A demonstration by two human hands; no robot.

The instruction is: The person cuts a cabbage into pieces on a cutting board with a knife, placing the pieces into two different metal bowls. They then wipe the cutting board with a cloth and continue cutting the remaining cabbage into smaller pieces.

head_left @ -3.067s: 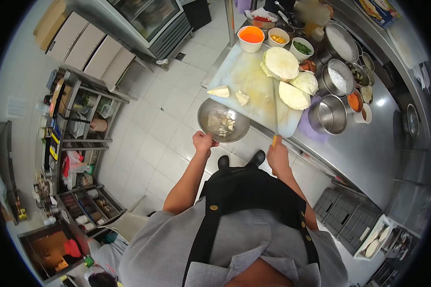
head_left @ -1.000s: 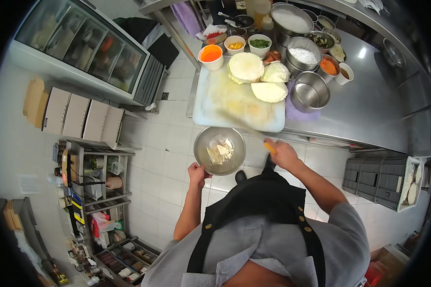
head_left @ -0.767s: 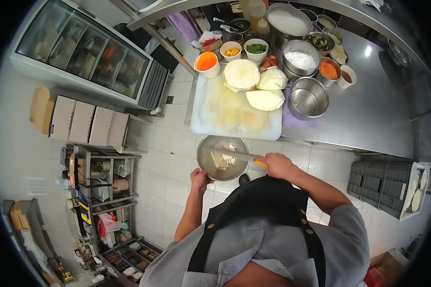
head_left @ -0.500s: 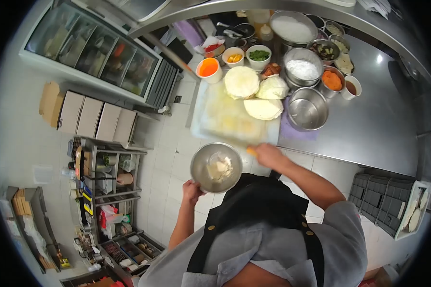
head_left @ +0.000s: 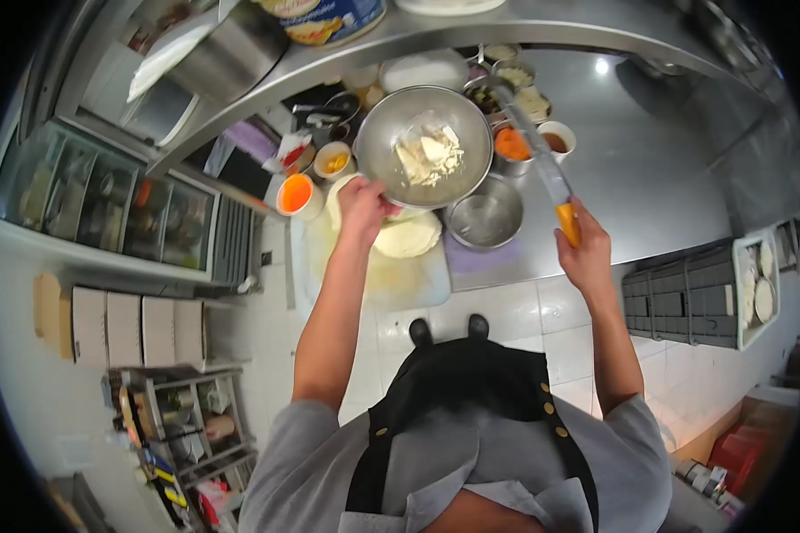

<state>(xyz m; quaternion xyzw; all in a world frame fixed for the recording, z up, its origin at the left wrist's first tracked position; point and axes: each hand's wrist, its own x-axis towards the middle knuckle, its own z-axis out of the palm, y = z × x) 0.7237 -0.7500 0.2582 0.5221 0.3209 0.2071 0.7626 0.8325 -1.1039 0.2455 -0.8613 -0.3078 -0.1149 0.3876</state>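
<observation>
My left hand [head_left: 363, 210] grips the rim of a steel bowl [head_left: 384, 169] holding pale, crumbly pieces [head_left: 430, 155]. The bowl is lifted above the far part of the worktop and hides several containers. In my right hand [head_left: 587, 246] is the orange handle of a long-bladed knife [head_left: 542, 155], its blade pointing up and away over the containers. Cut pale cabbage [head_left: 408, 235] lies on the cutting board [head_left: 373, 282], partly behind my left hand. An empty steel pot [head_left: 484, 213] stands on a purple cloth [head_left: 482, 258], just below the raised bowl.
Cups with orange [head_left: 296, 193] and yellow [head_left: 333, 162] contents stand left of the bowl. Right of it are a bowl of orange food [head_left: 512, 144] and a cup of brown liquid [head_left: 556, 139]. An overhead steel shelf [head_left: 471, 27] crosses the top. A grey crate [head_left: 684, 306] is at right.
The bowl has moved from in front of my body up over the worktop, with my left hand. My right hand has moved right with the knife, whose blade is now raised. The view has shifted.
</observation>
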